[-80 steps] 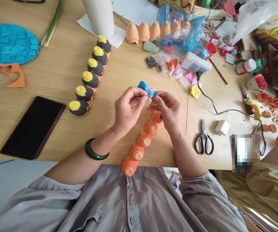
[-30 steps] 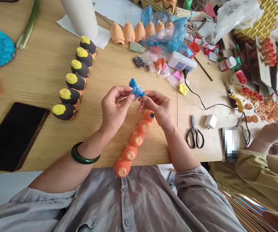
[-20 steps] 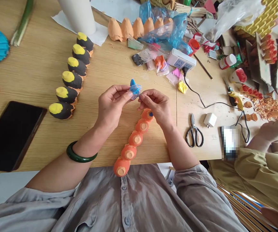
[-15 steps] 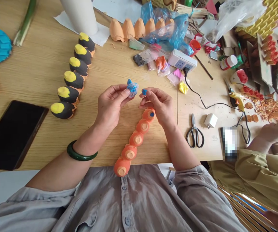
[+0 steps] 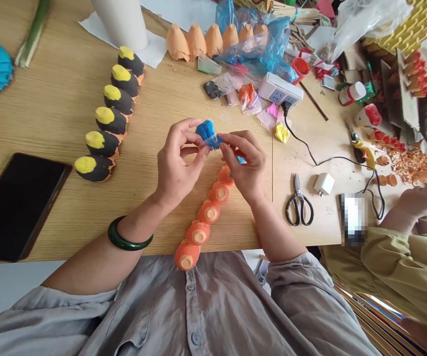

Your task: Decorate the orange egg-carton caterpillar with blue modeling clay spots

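My left hand is closed on a lump of blue modelling clay partly in clear plastic. The thumb and index finger of my right hand pinch the plastic's edge beside that lump. A smaller blue clay bit shows under my right hand's curled fingers. Below both hands a strip of orange-painted egg-carton cups runs down to the table's front edge, its last cup overhanging. Their tips are bare, pale rings; the far end is partly hidden by my right hand.
Black cups with yellow clay tops stand in a row at left, near a dark tablet. Right lie scissors, a white charger and a power strip with its cord. Another person's hands rest at far right.
My hands have come together. The right fingers, which held a small blue bit apart, now grip the plastic at the blue lump. The left hand has turned the lump, showing more bare clay.
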Demonstrator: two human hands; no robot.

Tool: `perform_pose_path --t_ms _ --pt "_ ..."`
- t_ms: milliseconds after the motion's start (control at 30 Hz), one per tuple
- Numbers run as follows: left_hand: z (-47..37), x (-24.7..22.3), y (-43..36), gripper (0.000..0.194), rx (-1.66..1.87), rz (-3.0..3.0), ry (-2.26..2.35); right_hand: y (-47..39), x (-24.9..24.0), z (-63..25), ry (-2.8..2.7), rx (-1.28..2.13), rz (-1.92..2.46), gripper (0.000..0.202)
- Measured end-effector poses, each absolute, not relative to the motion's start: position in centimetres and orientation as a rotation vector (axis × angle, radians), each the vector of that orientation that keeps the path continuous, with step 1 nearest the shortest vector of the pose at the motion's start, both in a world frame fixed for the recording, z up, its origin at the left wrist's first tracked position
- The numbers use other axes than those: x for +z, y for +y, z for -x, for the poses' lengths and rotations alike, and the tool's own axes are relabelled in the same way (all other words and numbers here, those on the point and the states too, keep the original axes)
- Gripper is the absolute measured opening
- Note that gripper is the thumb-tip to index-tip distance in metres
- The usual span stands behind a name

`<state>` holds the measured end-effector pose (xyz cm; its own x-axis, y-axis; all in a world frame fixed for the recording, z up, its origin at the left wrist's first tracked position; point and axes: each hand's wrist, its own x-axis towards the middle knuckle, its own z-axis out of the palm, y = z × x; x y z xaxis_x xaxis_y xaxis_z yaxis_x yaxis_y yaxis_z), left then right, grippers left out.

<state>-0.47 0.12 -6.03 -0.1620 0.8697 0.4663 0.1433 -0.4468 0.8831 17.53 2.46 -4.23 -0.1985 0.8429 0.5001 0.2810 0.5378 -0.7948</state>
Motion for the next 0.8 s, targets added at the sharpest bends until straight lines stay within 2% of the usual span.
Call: perform_pose_path --t_ms 100,267,467,600,800 --pt "0.3 -6.4 0.0 0.056 1.669 -1.63 1.137 2.5 -4.5 -17.6 -1.886 0.501 0.861 0.021" --pt "0.2 -7.3 0.1 0.063 1.64 -1.676 1.147 2.5 -4.6 -17.7 -1.768 0.521 0.976 0.027" --pt "0.5 -7.4 0.1 0.061 1.595 -1.714 1.202 2.7 -4.8 -17.7 -1.93 0.379 0.902 0.02" --pt "0.6 -6.9 0.0 0.061 1.554 -1.766 1.224 2.9 -4.8 -18.0 -1.823 0.354 1.029 0.028" --pt "0.6 -6.5 -0.4 0.061 1.55 -1.776 1.202 2.9 -4.6 -18.1 -2.01 0.187 0.929 0.022"
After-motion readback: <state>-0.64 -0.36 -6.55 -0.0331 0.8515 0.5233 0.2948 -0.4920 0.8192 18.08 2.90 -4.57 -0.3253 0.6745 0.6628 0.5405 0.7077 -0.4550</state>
